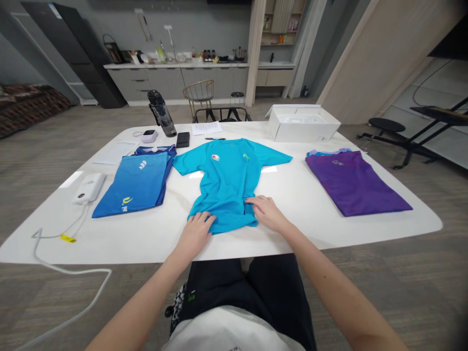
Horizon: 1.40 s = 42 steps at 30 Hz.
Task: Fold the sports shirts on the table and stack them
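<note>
A turquoise short-sleeved T-shirt lies front side up on the white table, its collar away from me and sleeves spread. A small badge shows on one side of its chest and a green logo on the other. My left hand rests on the shirt's lower left corner, fingers lying over the fabric. At the lower right edge, my right hand has its fingers closed on the cloth, which is creased and partly turned over there; the fingertips are partly hidden.
Folded blue shirts lie to the left, folded purple shirts to the right. Further back are a white box, a bottle, a black wallet-like item, a pen and papers. A white power bank trails a cable.
</note>
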Each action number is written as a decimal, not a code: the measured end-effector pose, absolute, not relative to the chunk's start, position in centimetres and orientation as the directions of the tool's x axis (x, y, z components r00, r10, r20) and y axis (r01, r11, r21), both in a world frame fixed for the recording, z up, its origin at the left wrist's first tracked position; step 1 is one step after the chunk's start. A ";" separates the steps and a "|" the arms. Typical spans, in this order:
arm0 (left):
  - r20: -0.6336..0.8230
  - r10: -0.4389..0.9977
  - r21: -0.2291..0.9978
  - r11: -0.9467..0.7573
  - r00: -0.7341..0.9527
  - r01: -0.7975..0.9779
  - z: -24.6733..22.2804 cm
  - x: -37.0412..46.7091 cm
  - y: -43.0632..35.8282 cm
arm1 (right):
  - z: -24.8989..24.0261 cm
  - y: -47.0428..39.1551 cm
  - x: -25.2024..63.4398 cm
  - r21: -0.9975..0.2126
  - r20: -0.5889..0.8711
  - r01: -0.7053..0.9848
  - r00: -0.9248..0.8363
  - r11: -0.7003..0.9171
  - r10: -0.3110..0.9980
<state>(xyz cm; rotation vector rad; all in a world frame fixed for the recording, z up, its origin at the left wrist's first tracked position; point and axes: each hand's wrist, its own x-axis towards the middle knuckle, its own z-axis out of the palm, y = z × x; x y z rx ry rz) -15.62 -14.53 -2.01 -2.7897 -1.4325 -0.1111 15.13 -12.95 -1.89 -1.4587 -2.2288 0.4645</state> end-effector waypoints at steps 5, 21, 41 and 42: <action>0.069 0.880 -0.017 -0.470 0.470 0.883 -2.4 -15.3 -14.8 | -2.7 -12.3 15.9 -0.215 0.181 0.883 -0.384 0.417 0.905; 0.042 0.894 0.059 -0.449 0.447 0.892 -1.8 -18.3 -19.0 | -1.3 -20.4 26.0 -0.192 -0.154 0.903 -0.414 0.383 0.897; 0.086 0.956 -0.013 -0.280 0.281 0.960 -2.0 -16.9 -19.4 | -2.7 -23.6 23.0 -0.127 0.085 0.963 -0.227 0.237 0.970; 0.072 0.963 -0.016 -0.260 0.260 0.966 -2.1 -16.9 -19.9 | -3.0 -24.0 23.1 -0.110 0.051 0.974 -0.191 0.196 0.980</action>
